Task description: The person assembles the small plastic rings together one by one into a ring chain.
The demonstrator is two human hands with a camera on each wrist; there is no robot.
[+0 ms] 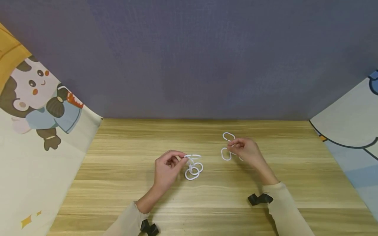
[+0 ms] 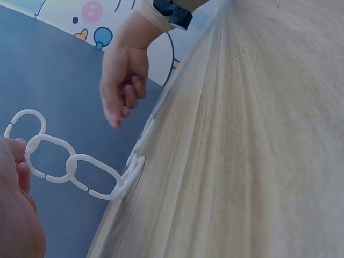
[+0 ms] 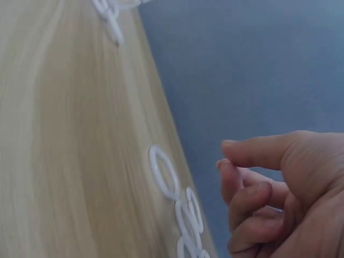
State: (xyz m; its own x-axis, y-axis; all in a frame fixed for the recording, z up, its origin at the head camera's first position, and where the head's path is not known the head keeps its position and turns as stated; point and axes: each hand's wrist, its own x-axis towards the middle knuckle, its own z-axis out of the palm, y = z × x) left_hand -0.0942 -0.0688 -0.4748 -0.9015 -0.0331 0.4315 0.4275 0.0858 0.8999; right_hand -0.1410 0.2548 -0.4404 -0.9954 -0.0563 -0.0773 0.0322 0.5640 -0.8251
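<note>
My left hand (image 1: pixel 168 167) pinches one end of a chain of white plastic C-shaped links (image 1: pixel 192 173) between thumb and fingertips. In the left wrist view the linked rings (image 2: pixel 97 174) hang down from the hand, and the lower ones lie on the tabletop. My right hand (image 1: pixel 245 151) hovers just over several loose white links (image 1: pixel 226 154) on the table. Its thumb and index fingertip are close together, and the other fingers curl loosely. Nothing shows between them in the right wrist view, where the loose links (image 3: pixel 164 172) lie below the hand (image 3: pixel 279 199).
The wood-grain tabletop (image 1: pixel 224 193) meets a grey-blue panel (image 1: pixel 189 65) at the back. Side walls carry cartoon prints, a figure (image 1: pixel 38 91) on the left and a pale shape (image 1: pixel 351 114) on the right. Black devices (image 1: pixel 260 199) sit at both cuffs.
</note>
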